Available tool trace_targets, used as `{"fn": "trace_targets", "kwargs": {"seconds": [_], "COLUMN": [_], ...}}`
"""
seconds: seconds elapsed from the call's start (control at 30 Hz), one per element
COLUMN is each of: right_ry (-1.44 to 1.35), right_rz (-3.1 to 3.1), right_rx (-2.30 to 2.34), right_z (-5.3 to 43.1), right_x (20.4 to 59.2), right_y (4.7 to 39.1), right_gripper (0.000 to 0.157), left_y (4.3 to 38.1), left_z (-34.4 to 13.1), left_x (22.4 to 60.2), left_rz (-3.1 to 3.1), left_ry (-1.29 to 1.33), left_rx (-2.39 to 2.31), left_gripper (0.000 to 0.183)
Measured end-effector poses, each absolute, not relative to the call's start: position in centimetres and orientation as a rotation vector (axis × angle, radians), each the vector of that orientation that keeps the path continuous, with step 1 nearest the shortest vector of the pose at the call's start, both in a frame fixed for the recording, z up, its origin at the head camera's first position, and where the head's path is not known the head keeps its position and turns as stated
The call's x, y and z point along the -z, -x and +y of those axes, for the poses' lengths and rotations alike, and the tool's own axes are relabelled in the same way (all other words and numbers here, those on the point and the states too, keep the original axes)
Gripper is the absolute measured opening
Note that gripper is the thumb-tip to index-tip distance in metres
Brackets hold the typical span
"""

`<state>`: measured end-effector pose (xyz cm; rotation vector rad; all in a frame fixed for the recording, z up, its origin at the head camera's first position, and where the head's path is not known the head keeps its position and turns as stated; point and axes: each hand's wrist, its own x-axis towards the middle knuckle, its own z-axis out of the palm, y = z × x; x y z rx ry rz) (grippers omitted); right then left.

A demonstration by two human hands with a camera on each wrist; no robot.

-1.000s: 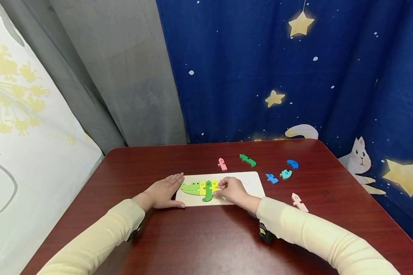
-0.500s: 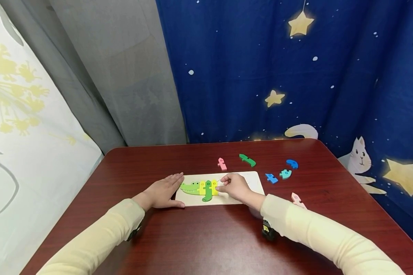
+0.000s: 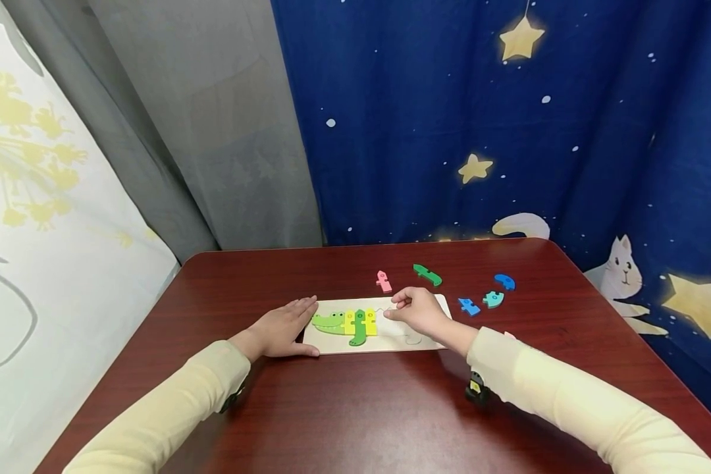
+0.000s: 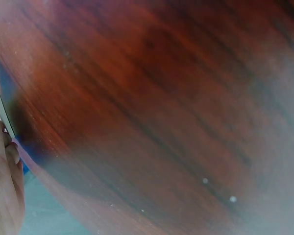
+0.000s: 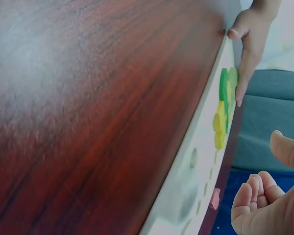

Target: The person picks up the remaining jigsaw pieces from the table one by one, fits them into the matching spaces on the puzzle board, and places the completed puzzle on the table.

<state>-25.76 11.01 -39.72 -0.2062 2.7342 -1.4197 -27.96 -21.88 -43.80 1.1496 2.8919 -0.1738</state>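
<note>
A pale wooden puzzle board (image 3: 326, 346) lies on the table. At its left end my left hand (image 3: 283, 329) rests with straight fingers, thumb along the near edge. On the board sit a light green crocodile head (image 3: 328, 323), a yellow piece (image 3: 349, 324), a green leg piece (image 3: 359, 333) and another yellow piece (image 3: 370, 324). My right hand (image 3: 422, 312) hovers over the board's right half. In the right wrist view its thumb and loosely curled fingers (image 5: 255, 193) are apart, with nothing between them. The left wrist view shows mostly table and a sliver of the left hand (image 4: 5, 181).
Beyond the board lie a pink piece (image 3: 383, 282) and a dark green piece (image 3: 428, 274). To the right are a blue piece (image 3: 469, 307), a teal piece (image 3: 494, 299) and a curved blue piece (image 3: 505, 282). The right sleeve (image 3: 545, 375) mostly covers a pale pink piece.
My right hand has let go of the right-hand yellow piece and moved up and right, away from it. The left hand has stayed put.
</note>
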Motion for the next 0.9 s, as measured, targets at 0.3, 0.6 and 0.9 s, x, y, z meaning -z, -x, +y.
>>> {"fn": "trace_targets", "kwargs": {"seconds": [0.3,0.6,0.9], "right_ry": [0.179,0.188,0.252], "right_rz": [2.735,2.738,2.732], "right_rx": [1.397,1.405,1.455], "right_z": [13.4,15.7,18.3], "right_x": [38.1,37.1,36.9], "right_y": [25.8,25.4,24.6], "right_gripper": [0.035,0.033,0.036], "left_y": [28.0,28.1,28.1], "left_z": [-21.8,-21.8,-21.8], "left_x": [43.8,43.7,43.7], "left_rz": [2.882,2.876,2.877], "left_ry": [-1.134,-1.128,-1.121], "left_rx": [0.172,0.174,0.179], "left_gripper": [0.111,0.112,0.112]}}
